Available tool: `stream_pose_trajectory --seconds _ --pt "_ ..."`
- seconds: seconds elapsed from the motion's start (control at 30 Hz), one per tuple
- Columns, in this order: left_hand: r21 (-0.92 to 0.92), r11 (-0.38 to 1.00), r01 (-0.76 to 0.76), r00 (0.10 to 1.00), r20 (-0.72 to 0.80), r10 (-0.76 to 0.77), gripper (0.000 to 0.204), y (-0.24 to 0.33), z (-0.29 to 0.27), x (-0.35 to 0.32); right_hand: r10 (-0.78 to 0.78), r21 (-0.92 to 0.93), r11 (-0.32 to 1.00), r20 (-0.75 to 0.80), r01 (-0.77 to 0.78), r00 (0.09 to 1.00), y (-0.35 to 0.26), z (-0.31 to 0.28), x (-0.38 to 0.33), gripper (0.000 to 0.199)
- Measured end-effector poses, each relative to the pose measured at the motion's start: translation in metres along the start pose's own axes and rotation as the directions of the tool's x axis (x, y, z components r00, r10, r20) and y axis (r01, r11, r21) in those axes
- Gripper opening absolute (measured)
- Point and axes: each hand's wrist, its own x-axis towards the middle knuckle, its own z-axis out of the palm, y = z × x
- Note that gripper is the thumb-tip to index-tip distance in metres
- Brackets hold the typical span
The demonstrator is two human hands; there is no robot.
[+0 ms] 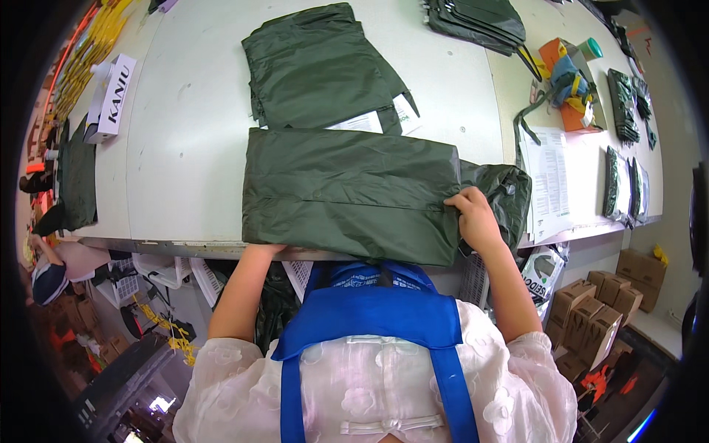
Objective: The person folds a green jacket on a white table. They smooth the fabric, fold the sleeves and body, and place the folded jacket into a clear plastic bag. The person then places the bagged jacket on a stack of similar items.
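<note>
A folded garment of shiny dark green waterproof cloth point(347, 196) lies along the table's front edge before me. My right hand point(476, 218) pinches its right edge, fingers closed on the cloth. A crumpled part of the same green cloth point(509, 196) spreads out beyond that hand. At the lower left corner, my left hand point(267, 249) reaches under the garment, so its fingers are hidden. Just behind lies a second folded green piece point(317, 70), with white printed sheets point(362, 123) poking out from beneath it.
A white box point(113, 100) stands at the left. Dark folded pouches point(480, 26) are stacked at the far side. Rightward are paper sheets point(548, 177), an orange box point(580, 111) and plastic-wrapped packs point(619, 184). Cartons point(591, 314) sit below the table point(185, 148); another person point(55, 266) is at left.
</note>
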Motion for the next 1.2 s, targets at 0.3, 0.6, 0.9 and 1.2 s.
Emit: stream_pose_trajectory --seconds 0.3,0.6,0.9,1.2 --pt "-0.141 0.989 0.05 0.996 0.082 -0.039 0.063 0.021 0.009 0.0 0.807 0.506 0.45 0.122 -0.736 0.577 -0.011 0.049 0.011 0.035" --pt "-0.178 0.984 -0.007 0.978 -0.208 -0.03 0.063 -0.004 0.022 0.009 0.761 0.926 0.271 -0.039 -0.262 0.648 -0.025 0.01 0.003 0.023" --pt "-0.341 0.94 -0.009 0.998 -0.06 -0.012 0.064 0.032 0.026 0.014 0.842 0.8 0.36 -0.055 -0.481 0.537 0.039 0.042 -0.049 0.022" --pt "-0.214 0.976 -0.028 0.987 -0.164 -0.007 0.068 0.019 0.027 0.03 0.728 0.584 0.679 -0.459 -0.445 0.509 0.035 0.0 -0.073 0.025"
